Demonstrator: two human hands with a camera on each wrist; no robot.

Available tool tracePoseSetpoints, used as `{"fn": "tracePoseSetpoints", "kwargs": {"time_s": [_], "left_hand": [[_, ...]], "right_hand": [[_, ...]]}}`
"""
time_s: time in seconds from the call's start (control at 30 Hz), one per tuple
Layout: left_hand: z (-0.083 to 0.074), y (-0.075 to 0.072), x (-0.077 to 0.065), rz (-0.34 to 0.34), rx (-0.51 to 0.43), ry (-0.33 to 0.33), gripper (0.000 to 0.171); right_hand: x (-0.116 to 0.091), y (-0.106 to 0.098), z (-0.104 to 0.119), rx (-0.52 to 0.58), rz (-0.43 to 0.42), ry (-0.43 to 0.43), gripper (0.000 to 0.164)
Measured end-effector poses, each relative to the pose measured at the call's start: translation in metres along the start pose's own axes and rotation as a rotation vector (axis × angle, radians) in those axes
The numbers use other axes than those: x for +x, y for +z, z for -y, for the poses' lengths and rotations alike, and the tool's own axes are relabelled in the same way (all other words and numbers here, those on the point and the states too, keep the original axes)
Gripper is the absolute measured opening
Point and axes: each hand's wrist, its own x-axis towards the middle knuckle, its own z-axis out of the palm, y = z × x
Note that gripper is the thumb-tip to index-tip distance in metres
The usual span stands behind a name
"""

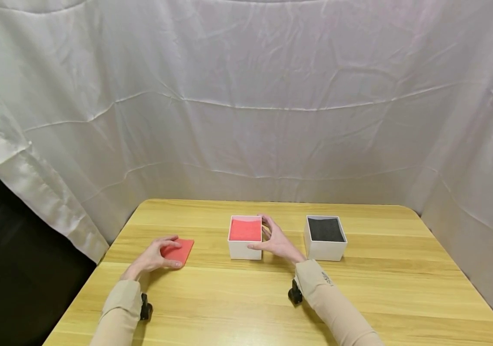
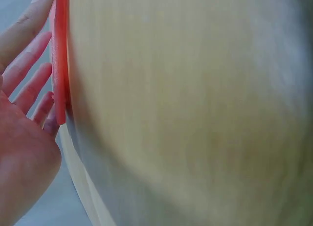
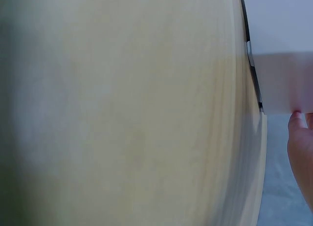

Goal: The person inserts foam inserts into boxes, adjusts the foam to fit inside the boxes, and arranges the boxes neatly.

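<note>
A flat red square sheet lies at the left of the wooden table; from the side, in the left wrist view, it shows some thickness. My left hand is over it, with the thumb near its front edge and the fingertips touching its top. Near the table's middle stands a white open-topped box with a red sheet in it. My right hand grips this box at its right side, thumb on the front wall and fingers toward the back. The right wrist view shows a thumb against the white wall.
To the right of my right hand stands a second white box holding a dark grey sheet. All stand on a light wooden table with rounded back corners. A pale curtain hangs behind it, and a dark area lies beyond its left edge.
</note>
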Motion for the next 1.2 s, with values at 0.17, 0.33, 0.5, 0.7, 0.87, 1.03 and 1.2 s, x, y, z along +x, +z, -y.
{"fn": "tracePoseSetpoints", "kwargs": {"time_s": [0.17, 0.33, 0.5, 0.7, 0.87, 1.03, 1.2], "left_hand": [[-0.003, 0.001, 0.004, 0.054, -0.021, 0.006, 0.065], [-0.006, 0.003, 0.006, 0.115, -0.126, 0.024, 0.068], [-0.008, 0.006, 0.007, 0.065, -0.078, -0.003, 0.06], [-0.006, 0.01, 0.01, 0.02, -0.043, -0.044, 0.058], [-0.005, 0.012, 0.014, 0.015, -0.108, -0.027, 0.058], [-0.006, 0.011, 0.015, 0.021, -0.091, -0.022, 0.057], [-0.007, 0.012, 0.015, 0.017, -0.066, -0.01, 0.06]], "right_hand": [[0.001, 0.0, -0.001, 0.009, 0.004, 0.007, 0.101], [0.0, 0.0, -0.001, 0.019, 0.005, 0.013, 0.102], [0.0, 0.0, -0.001, 0.02, -0.006, 0.019, 0.098], [0.0, 0.001, 0.001, 0.007, -0.01, 0.011, 0.098], [0.0, 0.001, 0.001, 0.005, -0.01, -0.005, 0.098], [0.0, 0.001, 0.001, -0.009, -0.006, -0.017, 0.097], [0.0, 0.001, 0.0, -0.016, -0.008, -0.013, 0.098]]}}
